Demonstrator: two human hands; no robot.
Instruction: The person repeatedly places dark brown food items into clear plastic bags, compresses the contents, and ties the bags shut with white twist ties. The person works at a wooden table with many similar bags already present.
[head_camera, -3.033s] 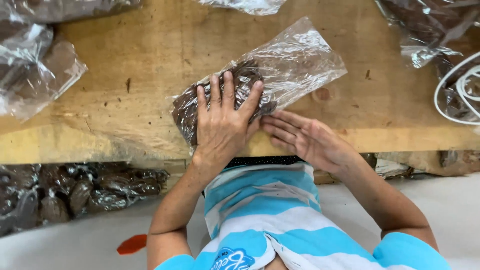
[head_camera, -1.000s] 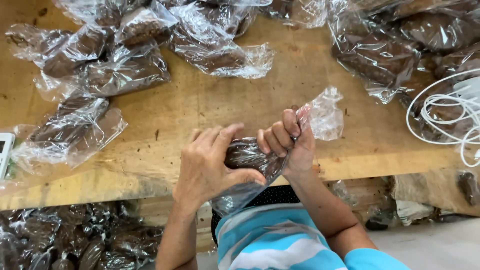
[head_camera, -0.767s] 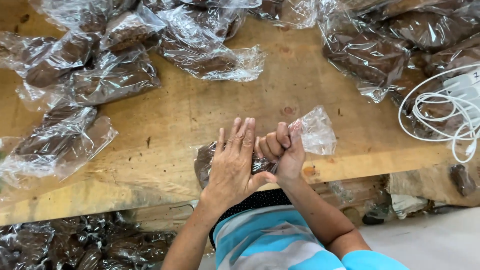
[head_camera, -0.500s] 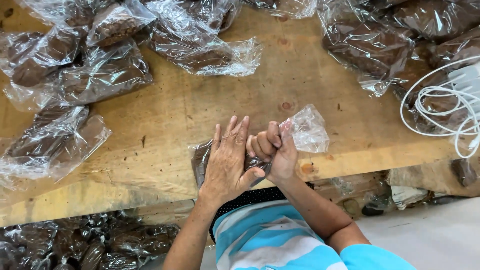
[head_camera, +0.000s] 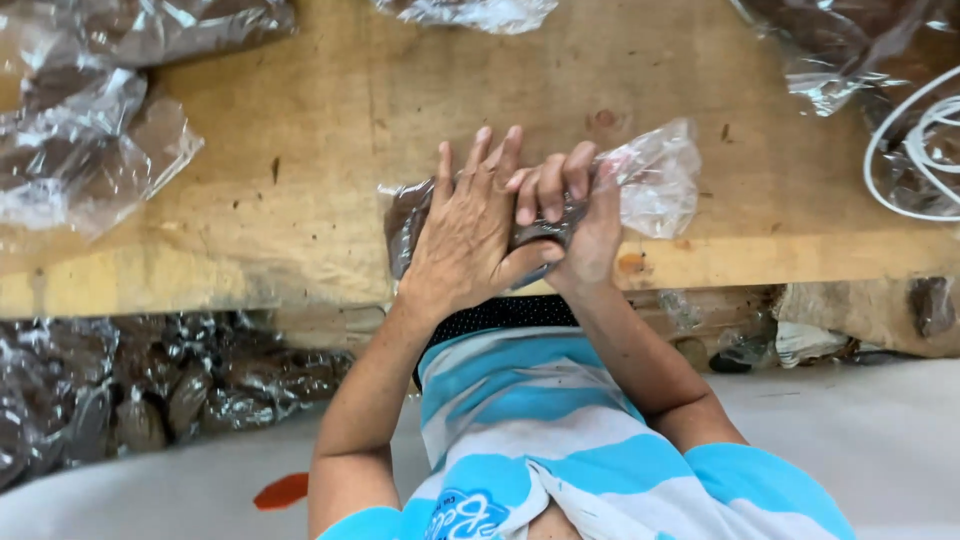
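**Two hands close on a bag of dark brown pieces at the bench edge**

A person in a blue-and-white striped shirt (head_camera: 540, 420) worked at a worn wooden table (head_camera: 300, 170), seen from above. The landmark was the clear plastic bag of dark brown pieces (head_camera: 405, 215), which lay on the table just short of its near edge. The left hand (head_camera: 470, 225) lay flat on top of the bag, palm down, its fingers (head_camera: 478, 160) stretched out and slightly spread, pressing on the packed end. Touching it on the right, the right hand (head_camera: 580, 215) was curled into a fist, fingers tight together and clamped on the neck of the bag. Beyond that fist the loose, empty end of the plastic (head_camera: 655, 180) puffed out to the right.

Well to the left of the bag, more clear bags with brown contents (head_camera: 85, 150) lay on the table. Others (head_camera: 830, 50) sat far off to its upper right, and beside those, at the frame's right edge, a coil of white cable (head_camera: 905, 160) showed. Below the table edge and to the bag's lower left, a heap of further filled bags (head_camera: 130, 400) rested on a lower level. A small orange-red scrap (head_camera: 280, 490) lay on the pale floor beneath.
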